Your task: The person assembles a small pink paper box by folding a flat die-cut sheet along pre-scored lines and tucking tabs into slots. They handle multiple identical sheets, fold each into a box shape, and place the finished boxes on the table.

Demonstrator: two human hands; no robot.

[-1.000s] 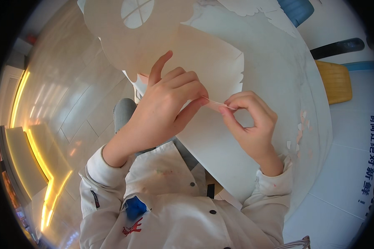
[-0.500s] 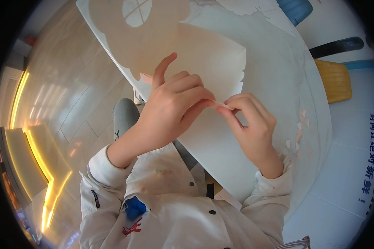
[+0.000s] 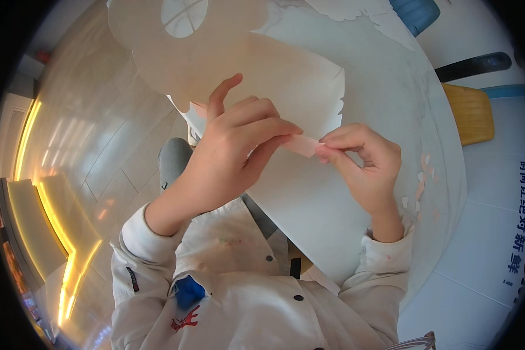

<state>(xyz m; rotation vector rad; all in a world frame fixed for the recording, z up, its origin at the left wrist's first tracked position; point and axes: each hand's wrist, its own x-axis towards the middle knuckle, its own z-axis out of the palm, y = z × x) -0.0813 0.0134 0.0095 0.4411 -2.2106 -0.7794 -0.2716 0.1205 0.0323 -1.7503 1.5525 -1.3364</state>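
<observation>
A short pale pink strip (image 3: 302,146), apparently paper, is stretched between my two hands above the table. My left hand (image 3: 230,143) pinches its left end between thumb and fingers, with one finger raised away. At the other end, my right hand (image 3: 374,166) grips the strip's tip between thumb and forefinger. Beyond my left hand is a large pale cut-out (image 3: 192,64) with a scalloped edge and an oval opening crossed by thin bars; part of it overhangs the table edge. Whether the strip joins the cut-out is hidden. A pale sheet (image 3: 303,73) with a notched right edge lies behind my hands.
The white marbled table (image 3: 391,99) has a curved right edge. Small pink and white scraps (image 3: 420,189) lie near my right forearm, and ragged white pieces (image 3: 356,10) at the far side. A blue seat (image 3: 415,14) and a yellow seat (image 3: 469,114) stand beyond the table.
My right hand has moved a little to the right, so more of the strip shows between my hands. The cut-out has shifted left, further over the table edge; my left hand moved slightly left.
</observation>
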